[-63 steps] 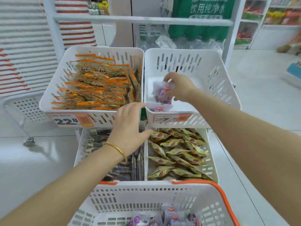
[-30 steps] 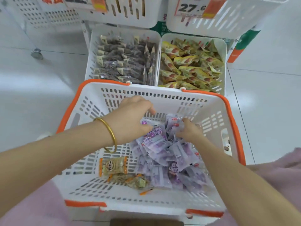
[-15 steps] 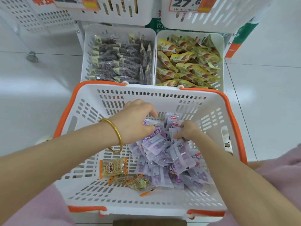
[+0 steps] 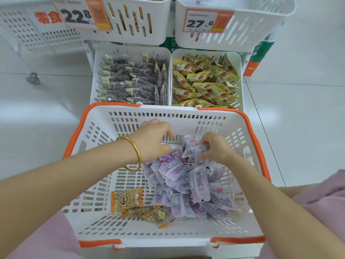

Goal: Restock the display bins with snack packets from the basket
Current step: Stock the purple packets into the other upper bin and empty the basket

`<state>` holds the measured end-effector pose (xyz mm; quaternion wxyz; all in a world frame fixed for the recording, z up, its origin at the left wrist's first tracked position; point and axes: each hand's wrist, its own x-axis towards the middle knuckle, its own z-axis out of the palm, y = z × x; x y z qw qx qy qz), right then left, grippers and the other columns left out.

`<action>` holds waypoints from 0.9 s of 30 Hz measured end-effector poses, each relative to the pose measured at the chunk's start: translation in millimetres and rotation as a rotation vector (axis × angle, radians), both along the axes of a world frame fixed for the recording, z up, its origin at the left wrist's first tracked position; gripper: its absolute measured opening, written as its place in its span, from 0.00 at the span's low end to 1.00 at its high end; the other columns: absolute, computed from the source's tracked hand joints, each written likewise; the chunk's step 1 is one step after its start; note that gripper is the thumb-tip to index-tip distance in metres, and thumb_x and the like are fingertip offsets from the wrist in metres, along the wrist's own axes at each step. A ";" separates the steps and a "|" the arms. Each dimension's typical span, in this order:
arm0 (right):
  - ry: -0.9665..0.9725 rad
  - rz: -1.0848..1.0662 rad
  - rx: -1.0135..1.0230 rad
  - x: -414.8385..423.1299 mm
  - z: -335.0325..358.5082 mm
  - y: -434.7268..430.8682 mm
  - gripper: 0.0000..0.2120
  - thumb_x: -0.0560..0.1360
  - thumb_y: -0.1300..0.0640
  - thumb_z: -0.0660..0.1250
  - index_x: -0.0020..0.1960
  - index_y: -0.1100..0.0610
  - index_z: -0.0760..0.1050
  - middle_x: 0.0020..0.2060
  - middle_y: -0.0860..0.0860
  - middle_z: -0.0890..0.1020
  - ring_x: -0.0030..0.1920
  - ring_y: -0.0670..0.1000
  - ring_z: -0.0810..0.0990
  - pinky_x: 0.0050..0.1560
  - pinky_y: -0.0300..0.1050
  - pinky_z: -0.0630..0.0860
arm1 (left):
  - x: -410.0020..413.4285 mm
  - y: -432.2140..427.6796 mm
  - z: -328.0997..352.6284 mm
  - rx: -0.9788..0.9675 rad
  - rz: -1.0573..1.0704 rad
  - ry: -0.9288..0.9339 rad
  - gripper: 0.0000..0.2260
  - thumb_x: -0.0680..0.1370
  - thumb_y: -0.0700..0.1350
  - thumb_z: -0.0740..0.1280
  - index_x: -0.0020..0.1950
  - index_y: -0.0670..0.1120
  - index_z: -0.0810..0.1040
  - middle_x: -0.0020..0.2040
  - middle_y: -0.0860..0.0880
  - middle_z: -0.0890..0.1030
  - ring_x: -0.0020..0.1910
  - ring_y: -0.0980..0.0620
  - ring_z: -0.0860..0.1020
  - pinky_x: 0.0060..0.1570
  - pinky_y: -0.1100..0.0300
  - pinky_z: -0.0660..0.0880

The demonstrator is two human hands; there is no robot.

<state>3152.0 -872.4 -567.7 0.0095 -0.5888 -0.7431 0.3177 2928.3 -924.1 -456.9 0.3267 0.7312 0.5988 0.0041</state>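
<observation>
Right hand [image 4: 214,148] is in the basket [image 4: 97,131], fingers closed on a small bunch of purple packets [image 4: 194,152] at the far end of the pile. Left hand [image 4: 153,141] is curled over the pile's far left edge, fingertips down among the packets; I cannot tell whether it grips any. Gold bangle [image 4: 133,153] sits on my left wrist.

Purple pile [image 4: 186,184] fills the right half of the basket floor, packets overlapping at all angles. Near left of the pile: one tan packet with orange ends [image 4: 127,200] lying flat, and just beside it a few more of the same kind [image 4: 149,214], crumpled and touching the purple pile. Left part of the basket floor is bare. Basket is white, slotted, with an orange rim.

Beyond the basket, two lower bins side by side: left bin [image 4: 93,81] holds dark packets [image 4: 130,81], right bin [image 4: 240,71] holds yellow packets [image 4: 203,81]. Above them, two upper bins with price tags: 22.8 [image 4: 78,14] on the left, 27.6 [image 4: 201,21] on the right. Contents of the upper bins mostly hidden from this angle. White tile floor [image 4: 298,109] all round.
</observation>
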 end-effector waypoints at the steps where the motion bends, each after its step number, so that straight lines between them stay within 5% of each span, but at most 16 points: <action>1: -0.018 0.047 0.017 -0.7 1.4 -0.7 0.14 0.65 0.61 0.77 0.46 0.59 0.76 0.38 0.45 0.69 0.41 0.50 0.71 0.40 0.41 0.65 | 0.3 0.6 -0.3 -0.004 0.004 -0.003 0.14 0.76 0.48 0.65 0.62 0.51 0.71 0.62 0.48 0.68 0.64 0.49 0.65 0.63 0.55 0.66; 5: -0.005 0.131 0.056 -2.0 3.5 -4.2 0.12 0.65 0.63 0.76 0.43 0.56 0.75 0.37 0.42 0.68 0.41 0.50 0.72 0.40 0.42 0.69 | 1.5 2.2 -2.2 -0.007 0.011 -0.013 0.14 0.76 0.47 0.66 0.61 0.51 0.71 0.62 0.48 0.68 0.64 0.48 0.65 0.64 0.53 0.66; 10: 0.157 0.081 0.055 -9.7 29.5 -2.1 0.11 0.65 0.64 0.77 0.41 0.54 0.77 0.38 0.42 0.71 0.38 0.46 0.71 0.34 0.31 0.67 | -1.8 4.6 -6.4 0.008 0.002 -0.008 0.16 0.76 0.47 0.67 0.63 0.50 0.70 0.64 0.48 0.68 0.64 0.48 0.66 0.63 0.53 0.67; 18: 0.674 0.003 -0.222 -28.5 87.7 -3.1 0.12 0.63 0.70 0.76 0.42 0.58 0.79 0.40 0.50 0.81 0.38 0.44 0.79 0.40 0.34 0.76 | -3.6 1.5 -14.9 -0.001 -0.110 -0.055 0.42 0.69 0.53 0.74 0.76 0.51 0.53 0.75 0.49 0.59 0.72 0.49 0.60 0.69 0.54 0.62; 23: 0.822 -0.077 -0.263 -33.1 97.3 -0.2 0.14 0.61 0.65 0.75 0.45 0.59 0.80 0.40 0.51 0.82 0.39 0.49 0.81 0.40 0.40 0.79 | -9.7 6.8 -11.2 -0.097 0.017 -0.225 0.30 0.72 0.49 0.73 0.70 0.49 0.64 0.62 0.48 0.75 0.56 0.51 0.75 0.54 0.59 0.73; 27: 0.874 -0.262 -0.284 -26.7 103.3 6.7 0.09 0.65 0.62 0.74 0.43 0.57 0.78 0.38 0.53 0.81 0.36 0.50 0.77 0.38 0.41 0.76 | -15.3 9.1 -1.7 -0.367 0.350 -0.711 0.12 0.77 0.41 0.67 0.59 0.45 0.73 0.40 0.43 0.79 0.34 0.51 0.79 0.45 0.53 0.80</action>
